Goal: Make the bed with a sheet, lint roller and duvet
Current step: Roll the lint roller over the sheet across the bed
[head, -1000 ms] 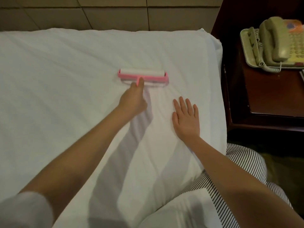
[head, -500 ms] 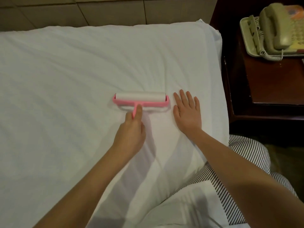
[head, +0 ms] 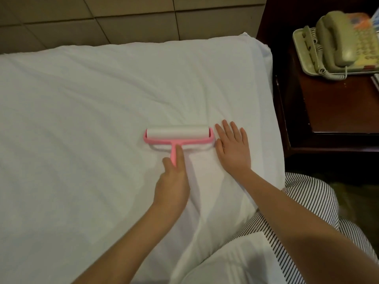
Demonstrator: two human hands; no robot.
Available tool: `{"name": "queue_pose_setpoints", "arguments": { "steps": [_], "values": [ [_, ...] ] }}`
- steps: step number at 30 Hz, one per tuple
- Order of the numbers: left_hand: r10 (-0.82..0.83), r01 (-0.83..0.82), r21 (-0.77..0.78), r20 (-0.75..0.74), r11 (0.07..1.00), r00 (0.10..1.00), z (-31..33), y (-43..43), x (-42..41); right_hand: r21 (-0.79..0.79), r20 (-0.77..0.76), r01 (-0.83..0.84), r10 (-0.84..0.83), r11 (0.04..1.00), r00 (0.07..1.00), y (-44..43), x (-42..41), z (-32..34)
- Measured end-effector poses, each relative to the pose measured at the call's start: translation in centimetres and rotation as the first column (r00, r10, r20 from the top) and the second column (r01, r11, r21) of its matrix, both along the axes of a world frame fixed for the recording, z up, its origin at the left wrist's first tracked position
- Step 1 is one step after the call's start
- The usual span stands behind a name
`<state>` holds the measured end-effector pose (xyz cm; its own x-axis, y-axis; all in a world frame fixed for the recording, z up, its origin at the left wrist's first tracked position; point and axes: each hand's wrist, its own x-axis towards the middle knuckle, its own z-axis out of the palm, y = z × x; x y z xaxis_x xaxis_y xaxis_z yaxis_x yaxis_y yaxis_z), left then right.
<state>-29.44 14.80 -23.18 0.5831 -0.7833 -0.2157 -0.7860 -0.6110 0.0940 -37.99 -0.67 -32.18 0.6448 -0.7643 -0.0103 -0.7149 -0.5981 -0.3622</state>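
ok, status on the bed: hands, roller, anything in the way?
Left hand grips lint roller handle, roller down on sheet. Right hand open, flat on sheet beside roller's right end. Ahead: wrinkled sheet only; phone off on nightstand.

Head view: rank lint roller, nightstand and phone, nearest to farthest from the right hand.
1. Lint roller, just left of the right hand.
2. Nightstand, off to the right.
3. Phone, far right, at the back.

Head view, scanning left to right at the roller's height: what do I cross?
Bare sheet → pink lint roller → right hand flat on the sheet → dark nightstand. The left hand overlaps the roller's span, so it is left out.
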Motion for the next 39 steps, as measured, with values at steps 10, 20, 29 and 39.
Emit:
{"name": "queue_pose_setpoints", "arguments": {
  "steps": [10,20,29,39],
  "values": [
    [0.096,-0.122,-0.186,-0.142,0.975,0.985,-1.6,-13.0,9.1,-0.005,0.082,0.009,-0.008,1.000,0.997,0.2,-0.2,-0.3],
    [0.046,-0.093,-0.225,-0.207,0.970,0.977,-4.1,5.6,-0.1,-0.041,0.151,0.025,-0.018,0.999,0.988,-0.1,-0.2,-0.7],
    [0.069,-0.101,-0.266,-0.126,0.958,0.990,-2.3,-11.6,8.0,-0.043,0.147,0.020,-0.013,0.999,0.989,-0.1,-0.3,-0.7],
    [0.021,-0.047,-0.210,-0.125,0.977,0.992,-2.6,1.8,-0.4,-0.065,0.178,0.164,-0.150,0.984,0.973,-0.2,-0.1,-1.2]
  ]
}}
